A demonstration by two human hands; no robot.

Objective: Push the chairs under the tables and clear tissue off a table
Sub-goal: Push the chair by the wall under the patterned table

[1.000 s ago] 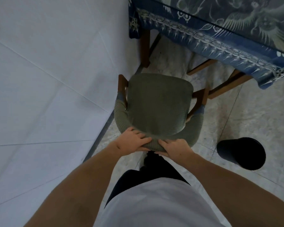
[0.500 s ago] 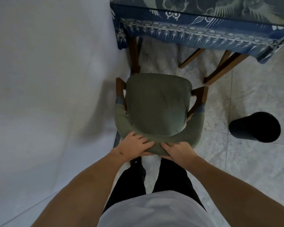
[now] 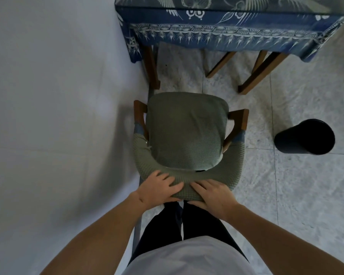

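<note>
Item: chair (image 3: pixel 187 135), green knitted cover, wooden arms; stands on the tiled floor just beside the white wall (image 3: pixel 58 116) on the left, well short of the table. Grip: left hand (image 3: pixel 157 188) and right hand (image 3: pixel 213 195) both lie on the near top edge of the curved backrest, side by side, fingers draped over the rail and thumbs tucked under it, grasping the chair. Both hands are about equally near, one either side of the backrest's middle. Orientation: seat front points far, toward the table (image 3: pixel 226 34) with its blue patterned cloth; the chair's back-to-front axis runs near-to-far, roughly square to the table's near edge. Relation for the push: the gap under the table lies straight ahead of the grip, between the left table leg (image 3: pixel 151 68) and the slanted legs to the right. Adjacent: black bin (image 3: pixel 304 136), right, apart from the chair.
</note>
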